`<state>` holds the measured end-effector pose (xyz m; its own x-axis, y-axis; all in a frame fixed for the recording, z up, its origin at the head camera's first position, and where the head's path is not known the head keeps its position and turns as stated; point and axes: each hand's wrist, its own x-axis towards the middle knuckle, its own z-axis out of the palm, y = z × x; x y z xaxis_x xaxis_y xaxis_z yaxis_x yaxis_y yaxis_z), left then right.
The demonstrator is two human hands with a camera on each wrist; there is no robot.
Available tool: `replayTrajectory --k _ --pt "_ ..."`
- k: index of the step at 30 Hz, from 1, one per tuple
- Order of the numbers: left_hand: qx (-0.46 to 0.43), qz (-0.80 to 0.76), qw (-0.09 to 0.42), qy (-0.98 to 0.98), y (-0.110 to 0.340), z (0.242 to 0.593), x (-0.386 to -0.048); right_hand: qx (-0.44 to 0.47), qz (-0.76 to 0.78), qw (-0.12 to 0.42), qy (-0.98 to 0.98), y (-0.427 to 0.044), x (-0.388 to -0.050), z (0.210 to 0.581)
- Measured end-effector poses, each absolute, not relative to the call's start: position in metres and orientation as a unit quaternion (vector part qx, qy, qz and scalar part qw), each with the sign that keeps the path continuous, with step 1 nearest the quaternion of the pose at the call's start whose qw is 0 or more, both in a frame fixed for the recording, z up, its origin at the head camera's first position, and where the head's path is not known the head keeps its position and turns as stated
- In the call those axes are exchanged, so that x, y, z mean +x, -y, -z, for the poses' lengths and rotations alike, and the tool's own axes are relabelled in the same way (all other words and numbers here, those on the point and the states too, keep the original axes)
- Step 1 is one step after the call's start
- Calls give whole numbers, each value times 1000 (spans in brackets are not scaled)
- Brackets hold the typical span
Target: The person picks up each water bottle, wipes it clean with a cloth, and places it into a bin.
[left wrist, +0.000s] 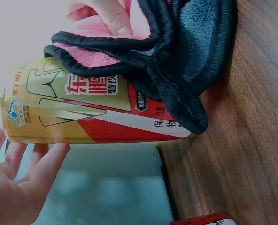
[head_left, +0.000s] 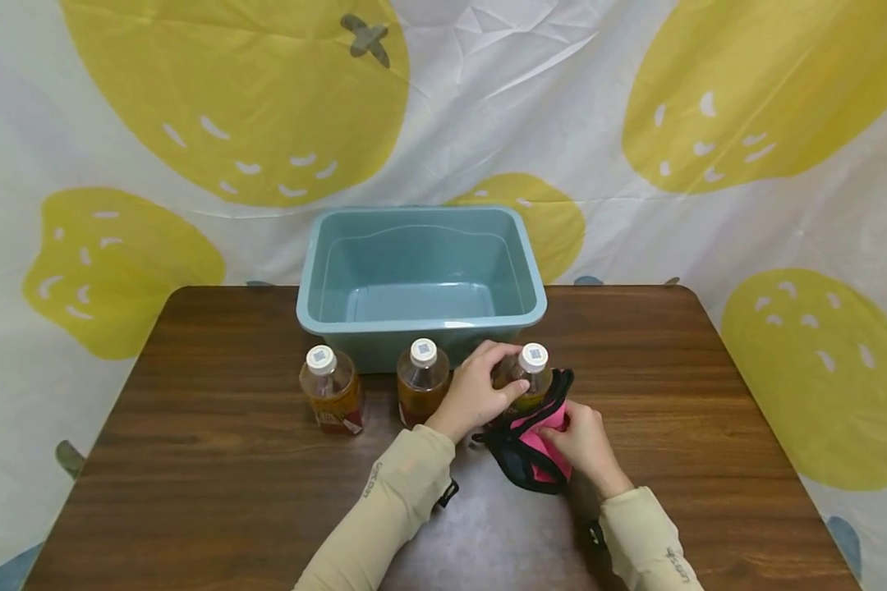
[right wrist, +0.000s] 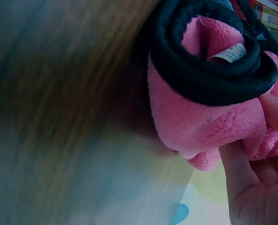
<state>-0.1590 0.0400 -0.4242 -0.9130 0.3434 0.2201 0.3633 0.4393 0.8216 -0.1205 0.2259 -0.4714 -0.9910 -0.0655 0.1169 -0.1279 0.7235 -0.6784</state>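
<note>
The right bottle (head_left: 530, 379), white-capped with a yellow and red label (left wrist: 82, 108), stands before the blue bin. My left hand (head_left: 480, 392) curls its fingers and thumb round the bottle's upper part; the left wrist view shows this hand (left wrist: 26, 178) at the label's end. A pink cloth with black edging and a dark blue side (head_left: 543, 447) is bunched against the bottle's front. My right hand (head_left: 585, 443) grips the pink side; in the right wrist view, thumb and fingers (right wrist: 256, 173) pinch the folded cloth (right wrist: 209, 126), whose white tag shows.
Two more white-capped bottles, one at the left (head_left: 333, 394) and one in the middle (head_left: 423, 382), stand in the same row. Behind them is the blue bin (head_left: 421, 326) at the back of the brown wooden table (head_left: 214, 476). A lemon-print curtain (head_left: 488, 98) hangs behind.
</note>
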Motion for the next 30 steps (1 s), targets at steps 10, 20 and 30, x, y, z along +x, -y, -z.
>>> replayTrajectory --k 10,20,30 --pt "-192 454 56 869 -50 425 -156 42 -357 69 931 -227 -117 477" --pt "-132 442 97 882 -63 424 -153 40 -370 76 925 -234 -112 469" --pt "-174 414 62 891 -53 419 -153 46 -388 92 916 -254 -100 439"
